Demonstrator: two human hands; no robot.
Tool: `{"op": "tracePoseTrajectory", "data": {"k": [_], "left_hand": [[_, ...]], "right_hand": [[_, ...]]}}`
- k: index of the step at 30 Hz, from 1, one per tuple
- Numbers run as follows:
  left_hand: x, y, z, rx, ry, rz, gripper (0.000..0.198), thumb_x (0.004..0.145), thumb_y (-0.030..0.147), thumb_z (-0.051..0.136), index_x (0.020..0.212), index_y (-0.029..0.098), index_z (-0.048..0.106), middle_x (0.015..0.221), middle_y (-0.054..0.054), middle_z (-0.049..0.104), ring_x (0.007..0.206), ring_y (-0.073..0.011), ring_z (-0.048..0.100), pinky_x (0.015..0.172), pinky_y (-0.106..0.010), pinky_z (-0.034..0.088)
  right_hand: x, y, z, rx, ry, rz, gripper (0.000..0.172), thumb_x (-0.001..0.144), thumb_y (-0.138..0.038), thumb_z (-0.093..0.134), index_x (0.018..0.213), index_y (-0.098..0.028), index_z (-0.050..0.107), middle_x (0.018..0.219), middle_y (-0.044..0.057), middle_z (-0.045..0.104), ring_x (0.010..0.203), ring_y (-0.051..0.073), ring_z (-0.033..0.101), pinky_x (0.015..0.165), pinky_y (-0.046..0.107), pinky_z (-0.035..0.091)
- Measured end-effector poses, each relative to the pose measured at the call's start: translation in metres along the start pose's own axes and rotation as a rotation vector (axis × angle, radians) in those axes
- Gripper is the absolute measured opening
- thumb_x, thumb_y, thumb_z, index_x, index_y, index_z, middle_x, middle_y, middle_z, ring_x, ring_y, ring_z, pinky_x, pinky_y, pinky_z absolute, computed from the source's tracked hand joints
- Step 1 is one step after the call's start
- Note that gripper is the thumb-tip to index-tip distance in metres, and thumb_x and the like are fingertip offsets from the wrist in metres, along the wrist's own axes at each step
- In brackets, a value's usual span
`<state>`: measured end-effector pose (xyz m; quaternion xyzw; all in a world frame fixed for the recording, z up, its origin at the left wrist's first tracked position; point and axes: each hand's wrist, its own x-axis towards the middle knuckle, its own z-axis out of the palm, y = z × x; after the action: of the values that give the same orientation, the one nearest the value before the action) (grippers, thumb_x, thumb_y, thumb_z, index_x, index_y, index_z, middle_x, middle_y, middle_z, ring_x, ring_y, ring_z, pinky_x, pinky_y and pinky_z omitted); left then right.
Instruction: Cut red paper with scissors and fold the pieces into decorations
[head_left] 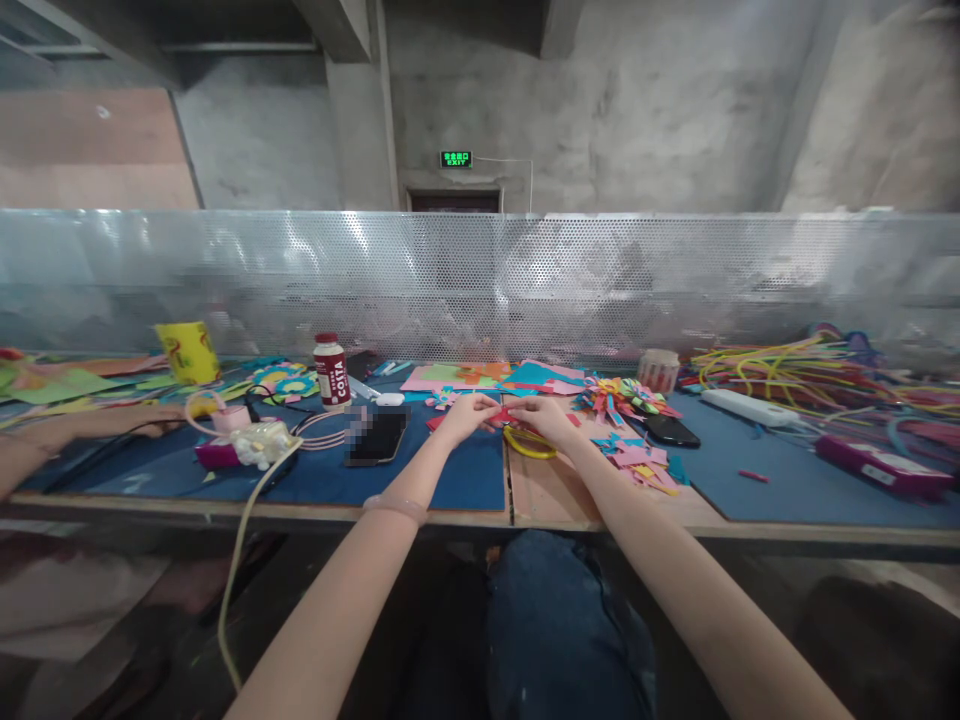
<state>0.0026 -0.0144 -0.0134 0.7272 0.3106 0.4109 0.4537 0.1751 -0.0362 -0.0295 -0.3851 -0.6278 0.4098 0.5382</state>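
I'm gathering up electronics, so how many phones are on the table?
2 visible: a dark phone left of the left hand, and a black phone right of the right hand, near paper scraps. Others may be hidden.

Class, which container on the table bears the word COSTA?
The dark red bottle left of the left hand; the yellow container farther left and pale container right of the right hand show no such word.

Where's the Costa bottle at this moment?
In the head view, the Costa bottle stands upright left of centre, beyond the dark phone and left of the person's left hand.
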Motion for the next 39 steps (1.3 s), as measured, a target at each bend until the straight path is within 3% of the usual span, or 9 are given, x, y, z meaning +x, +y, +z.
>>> {"op": "tracePoseTrajectory", "data": {"k": [14, 33, 37, 39], "left_hand": [[0.008, -0.011, -0.001, 0.097, 0.015, 0.097, 0.017, 0.069, 0.024, 0.062, 0.08, 0.011, 0.058, 0.065, -0.005, 0.061, 0.057, -0.0146, 0.059, 0.051, -0.027, 0.048], [0.006, -0.009, 0.001, 0.11, 0.009, 0.132, 0.015, 0.069, 0.021, 0.061, 0.079, 0.01, 0.058, 0.064, -0.005, 0.061, 0.053, -0.014, 0.058, 0.051, -0.027, 0.048], [0.005, -0.007, 0.001, 0.096, 0.013, 0.118, 0.014, 0.068, 0.021, 0.061, 0.078, 0.01, 0.058, 0.064, -0.005, 0.061, 0.055, -0.0143, 0.059, 0.05, -0.026, 0.047], [0.004, -0.005, 0.001, 0.091, 0.025, 0.099, 0.013, 0.068, 0.019, 0.061, 0.077, 0.01, 0.058, 0.063, -0.005, 0.061, 0.055, -0.0139, 0.059, 0.05, -0.025, 0.046]], "right_hand": [[-0.001, -0.002, 0.0, 0.005, 0.008, 0.012, 0.027, 0.058, -0.03, 0.07, 0.08, -0.015, 0.064, 0.062, 0.0, 0.063, 0.052, 0.009, 0.054, 0.053, 0.021, 0.044], [-0.002, -0.004, 0.002, -0.023, 0.023, 0.044, 0.019, 0.061, -0.025, 0.068, 0.076, -0.016, 0.063, 0.062, 0.0, 0.063, 0.053, 0.01, 0.055, 0.055, 0.023, 0.045], [-0.002, -0.005, 0.003, -0.133, 0.032, 0.016, 0.024, 0.063, -0.031, 0.066, 0.08, -0.015, 0.063, 0.067, 0.002, 0.063, 0.057, 0.012, 0.056, 0.057, 0.025, 0.045], [-0.002, -0.005, 0.003, -0.293, 0.078, -0.08, 0.028, 0.068, -0.038, 0.062, 0.085, -0.015, 0.063, 0.076, 0.005, 0.064, 0.064, 0.014, 0.057, 0.061, 0.027, 0.045]]}}
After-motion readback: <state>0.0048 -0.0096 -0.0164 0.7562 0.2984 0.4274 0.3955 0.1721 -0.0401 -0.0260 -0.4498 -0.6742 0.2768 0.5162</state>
